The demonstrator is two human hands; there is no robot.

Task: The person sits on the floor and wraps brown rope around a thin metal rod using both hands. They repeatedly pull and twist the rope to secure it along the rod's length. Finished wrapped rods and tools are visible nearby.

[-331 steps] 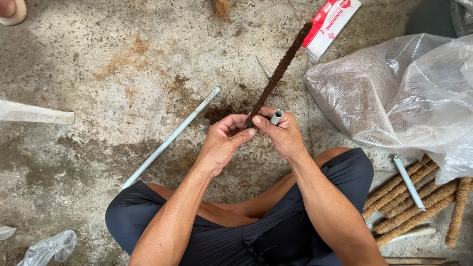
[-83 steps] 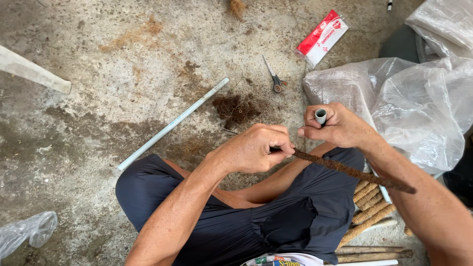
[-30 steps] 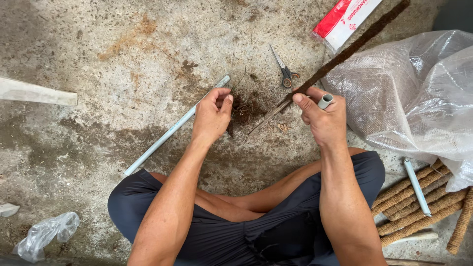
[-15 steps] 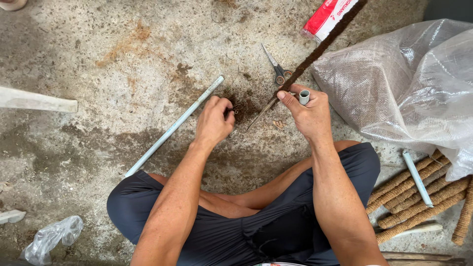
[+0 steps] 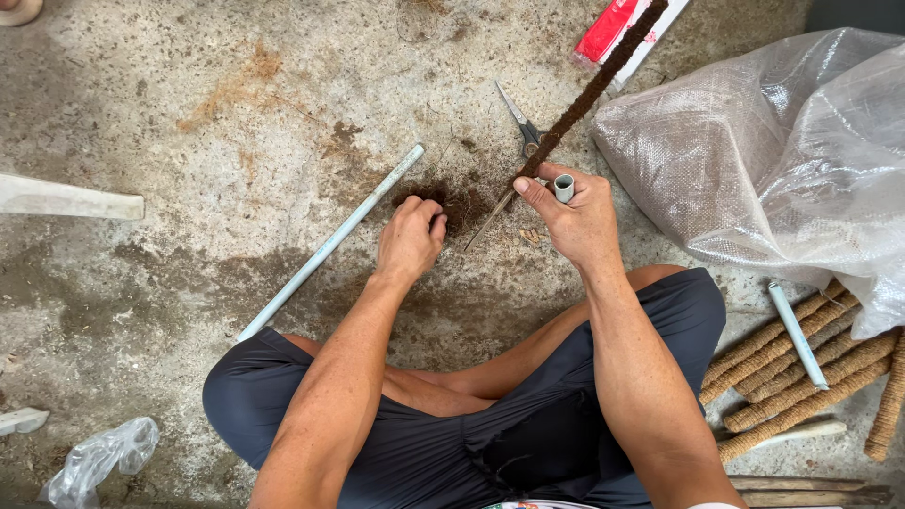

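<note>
Two hands: right grips one fibre-wrapped stick, left pinches fibre pile.

Scissors, grey pipe, woven sack, possibly coir-wrapped sticks.

Right hand grips fibre-wrapped stick; left hand on brown fibre pile, possibly pinching.
</note>
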